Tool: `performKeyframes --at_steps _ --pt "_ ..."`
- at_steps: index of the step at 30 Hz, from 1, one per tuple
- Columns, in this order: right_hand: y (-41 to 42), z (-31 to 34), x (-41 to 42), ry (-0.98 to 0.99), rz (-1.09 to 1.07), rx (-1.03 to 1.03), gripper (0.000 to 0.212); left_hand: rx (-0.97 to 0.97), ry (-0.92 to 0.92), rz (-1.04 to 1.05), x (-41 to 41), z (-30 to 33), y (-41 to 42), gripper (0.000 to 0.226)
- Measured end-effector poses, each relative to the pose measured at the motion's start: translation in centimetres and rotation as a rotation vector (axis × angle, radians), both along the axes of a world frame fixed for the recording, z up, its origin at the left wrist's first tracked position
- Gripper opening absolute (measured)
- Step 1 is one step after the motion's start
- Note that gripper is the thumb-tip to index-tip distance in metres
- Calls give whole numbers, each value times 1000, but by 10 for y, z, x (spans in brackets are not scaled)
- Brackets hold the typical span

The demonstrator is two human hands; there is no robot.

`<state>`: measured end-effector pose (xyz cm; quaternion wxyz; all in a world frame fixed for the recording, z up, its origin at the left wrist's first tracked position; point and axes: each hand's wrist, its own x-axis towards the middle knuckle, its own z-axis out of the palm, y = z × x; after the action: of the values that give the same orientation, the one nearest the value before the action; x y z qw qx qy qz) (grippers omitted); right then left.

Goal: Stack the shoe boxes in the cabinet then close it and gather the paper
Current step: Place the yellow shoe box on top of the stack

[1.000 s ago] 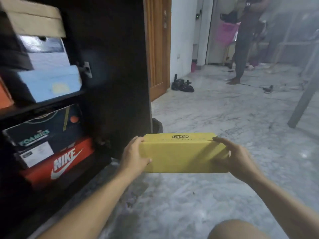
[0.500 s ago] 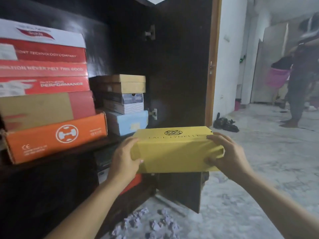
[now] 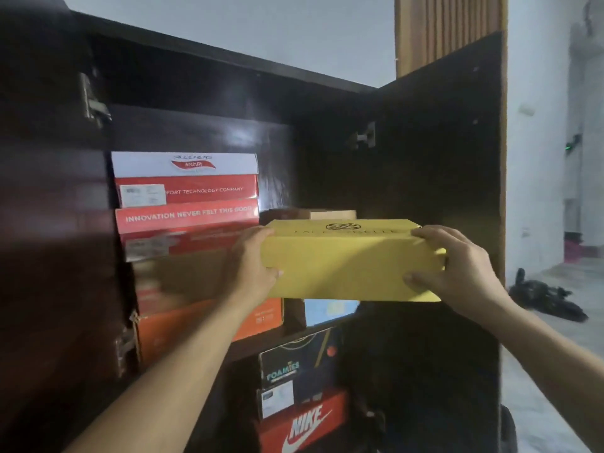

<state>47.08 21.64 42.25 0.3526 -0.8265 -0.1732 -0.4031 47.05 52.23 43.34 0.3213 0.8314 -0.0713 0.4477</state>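
Yellow box carried up to the cabinet's right-hand stack

Left hand [image 3: 251,269] and right hand [image 3: 457,269] clamp the ends of the yellow box [image 3: 346,263], a level grip for sliding it onto the brown box [image 3: 330,214] inside the open cabinet [image 3: 425,158].

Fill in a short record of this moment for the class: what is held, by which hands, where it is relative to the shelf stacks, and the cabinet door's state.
held item: yellow shoe box
left hand: grips the box's left end
right hand: grips the box's right end
box position: level, raised in front of the shorter right stack, whose brown box shows just behind
left stack: topped by a white and red box
lower shelf: Nike box
cabinet door: open
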Motion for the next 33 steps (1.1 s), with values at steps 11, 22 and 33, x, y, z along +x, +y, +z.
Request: performKeyframes --at_steps 11,22,33 --pt "32 115 47 -155 52 37 70 88 -150 160 11 133 20 69" --pt "109 194 121 -242 216 80 71 103 -245 350 31 210 78 70" --pt "209 230 190 -202 328 62 75 86 -223 558 51 234 143 72"
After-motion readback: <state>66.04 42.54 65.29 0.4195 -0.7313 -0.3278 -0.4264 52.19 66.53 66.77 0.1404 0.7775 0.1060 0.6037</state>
